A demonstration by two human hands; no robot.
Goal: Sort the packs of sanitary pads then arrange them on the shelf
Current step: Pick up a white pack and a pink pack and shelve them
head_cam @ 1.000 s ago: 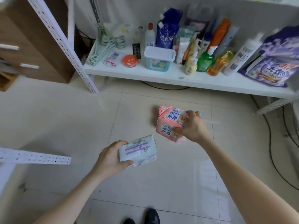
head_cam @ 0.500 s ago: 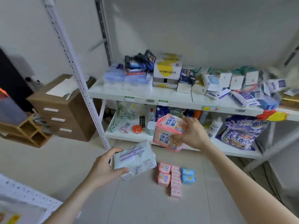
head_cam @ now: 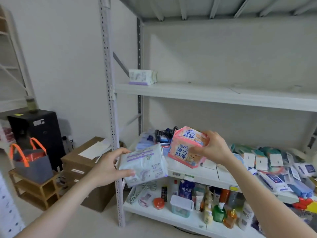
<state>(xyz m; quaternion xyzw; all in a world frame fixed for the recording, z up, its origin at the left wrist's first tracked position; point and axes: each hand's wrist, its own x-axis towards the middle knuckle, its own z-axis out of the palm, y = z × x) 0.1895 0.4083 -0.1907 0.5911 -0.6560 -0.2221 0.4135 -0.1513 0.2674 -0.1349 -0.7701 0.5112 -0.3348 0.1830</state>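
Facing the shelf [head_cam: 214,96], her left hand [head_cam: 106,166] gripped a white pack [head_cam: 145,164] while her right hand [head_cam: 211,148] clutched a pink pack [head_cam: 186,149].

Both bare forearms reach forward, the left from 7 o'clock, the right from 5 o'clock. The left hand [head_cam: 106,167] grips a white pack [head_cam: 145,164], fingers over its top edge, thumb across the near face. The right hand [head_cam: 212,148], at the left's 2 o'clock, grips a pink pack [head_cam: 185,146] likewise.
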